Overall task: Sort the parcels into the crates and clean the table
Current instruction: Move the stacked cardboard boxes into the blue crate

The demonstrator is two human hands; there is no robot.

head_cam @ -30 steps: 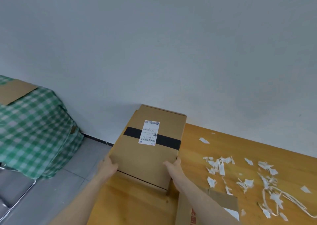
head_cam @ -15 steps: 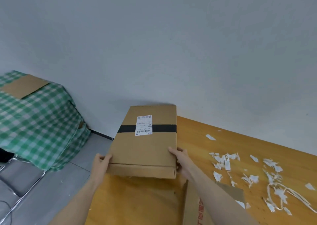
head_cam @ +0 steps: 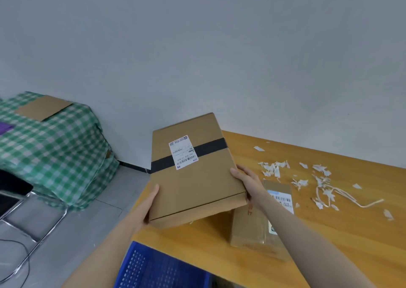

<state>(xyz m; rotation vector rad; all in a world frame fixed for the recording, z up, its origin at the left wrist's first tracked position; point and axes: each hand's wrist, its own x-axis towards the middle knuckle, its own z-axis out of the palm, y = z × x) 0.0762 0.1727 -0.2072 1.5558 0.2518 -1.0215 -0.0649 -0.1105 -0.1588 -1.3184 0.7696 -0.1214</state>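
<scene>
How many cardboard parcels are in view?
2 clearly: the taped parcel gripped by left hand and right hand above the table, and a second parcel flat on it under the right forearm. Cardboard on the checked cloth may be another.

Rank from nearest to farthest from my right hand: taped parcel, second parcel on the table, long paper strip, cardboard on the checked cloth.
From the right hand, head view:
1. Taped parcel, in its grip.
2. Second parcel, on the table beside the wrist.
3. Long paper strip, farther right.
4. Cardboard on the checked cloth, far left.
</scene>
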